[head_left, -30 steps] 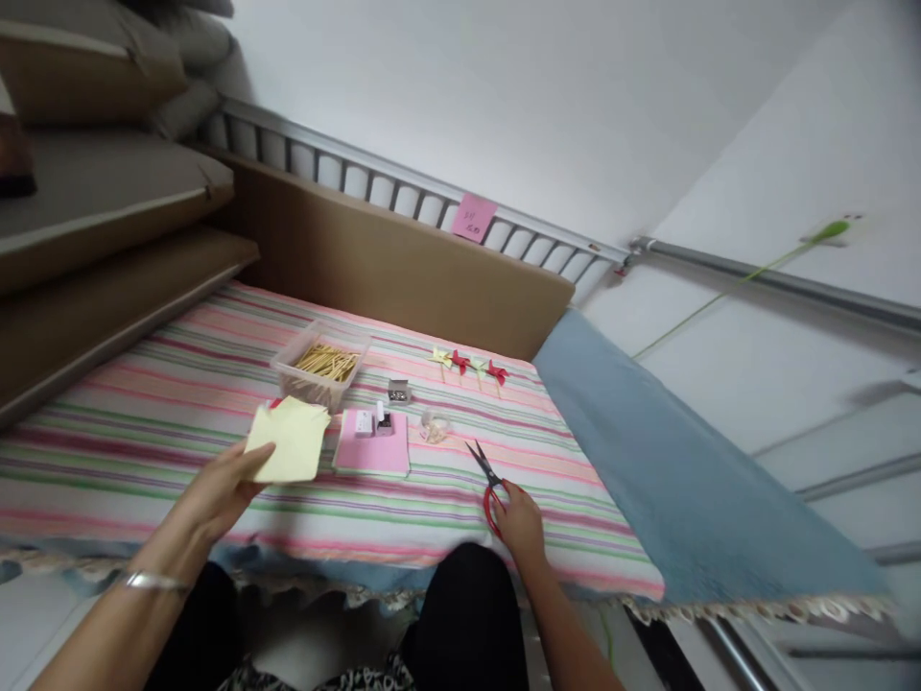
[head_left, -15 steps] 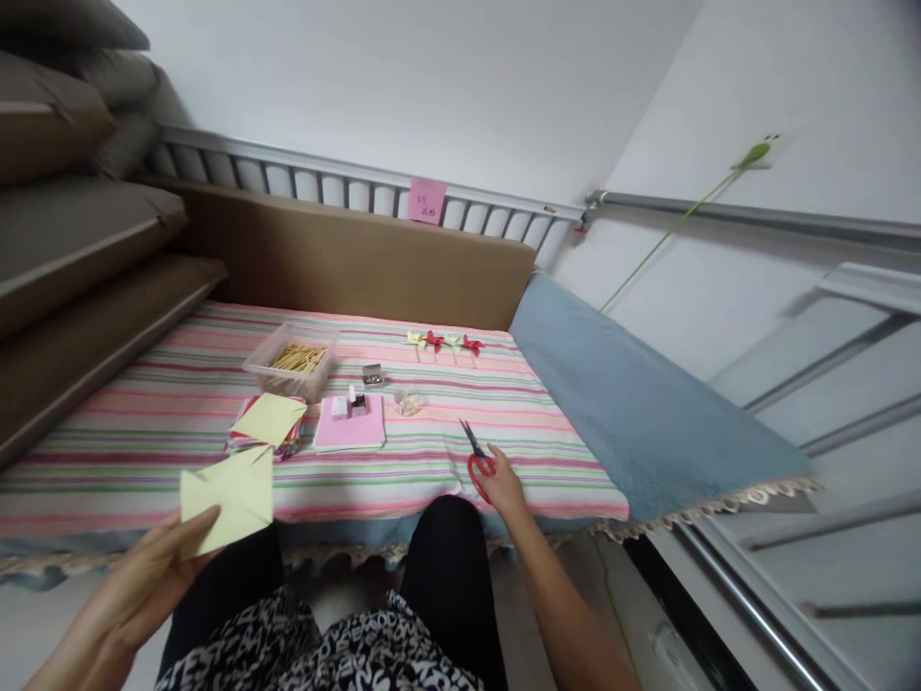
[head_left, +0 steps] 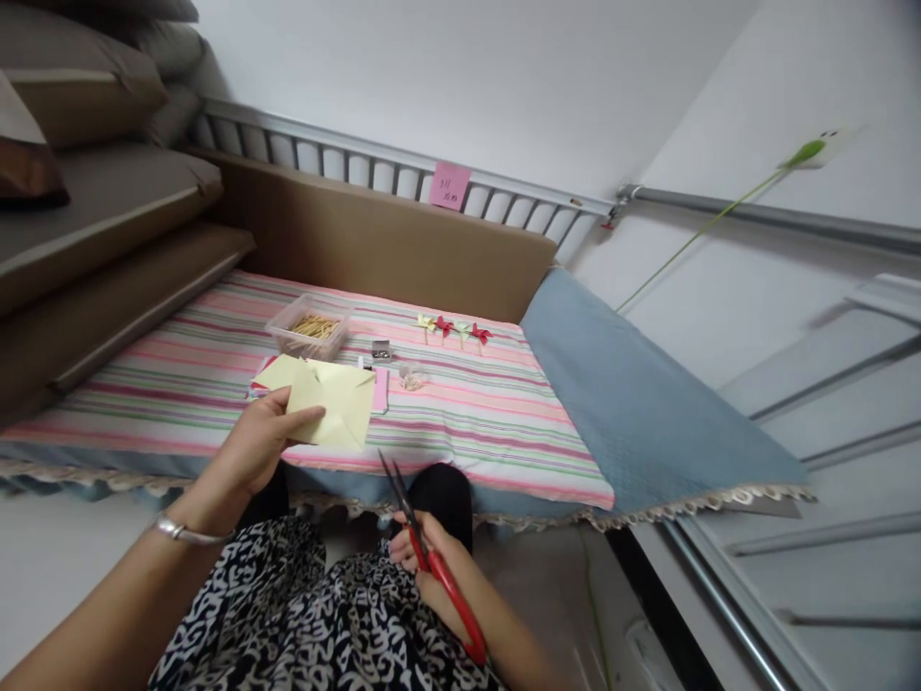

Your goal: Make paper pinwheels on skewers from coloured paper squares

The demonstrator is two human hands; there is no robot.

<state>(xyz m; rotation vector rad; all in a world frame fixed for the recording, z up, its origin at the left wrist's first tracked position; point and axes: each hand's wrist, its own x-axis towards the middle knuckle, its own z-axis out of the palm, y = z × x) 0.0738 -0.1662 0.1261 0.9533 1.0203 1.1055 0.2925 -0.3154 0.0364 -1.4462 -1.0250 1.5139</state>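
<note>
My left hand [head_left: 260, 443] pinches a pale yellow square of paper [head_left: 338, 401] and holds it up in front of me, over the near edge of the striped bed cover [head_left: 475, 422]. My right hand [head_left: 426, 566] is closed on red-handled scissors [head_left: 432, 561] above my lap, their dark blades pointing up toward the paper's lower edge. Behind the paper lie a stack of coloured sheets [head_left: 277, 376] and a pink pad [head_left: 379, 389], partly hidden.
A clear box of wooden sticks [head_left: 308, 331] stands farther back, with a small metal tin [head_left: 381, 349] and a small clear item [head_left: 412, 379] nearby. Several little paper pinwheels [head_left: 452, 328] lie near the brown headboard [head_left: 374, 240]. A blue blanket [head_left: 648, 413] covers the right side.
My right hand lifted the scissors off the bed and brought them down over my lap. My left hand raised the yellow paper from low left to the centre, near the blades.
</note>
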